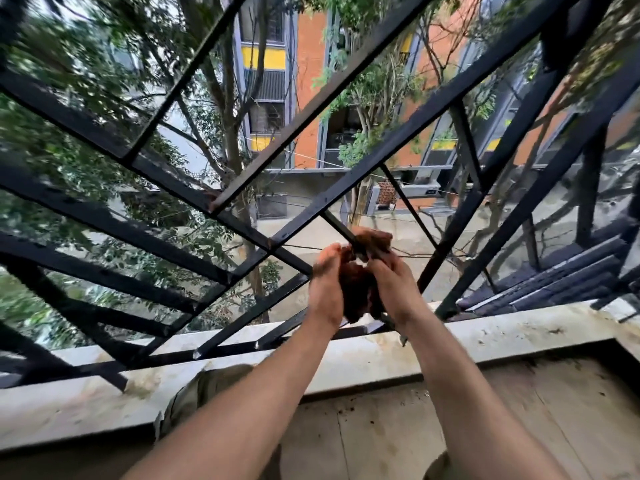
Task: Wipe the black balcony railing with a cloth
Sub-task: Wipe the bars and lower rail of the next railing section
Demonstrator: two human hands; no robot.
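Observation:
The black metal railing (346, 188) crosses the whole view as a grid of flat bars, tilted by my head's angle. A dark reddish-brown cloth (360, 289) is wrapped around one thin bar low in the middle of the grid. My left hand (325, 289) presses against the cloth's left side with fingers pointing up. My right hand (394, 285) holds the cloth's right side, fingers curled over its top around the bar. The bar is hidden where the cloth covers it.
A stained white ledge (381, 358) runs under the railing, with a dirty tiled floor (450, 427) below it. Black slats (571, 275) sit at the right. Beyond the bars are trees (69, 150), an orange building (311, 98) and a courtyard far below.

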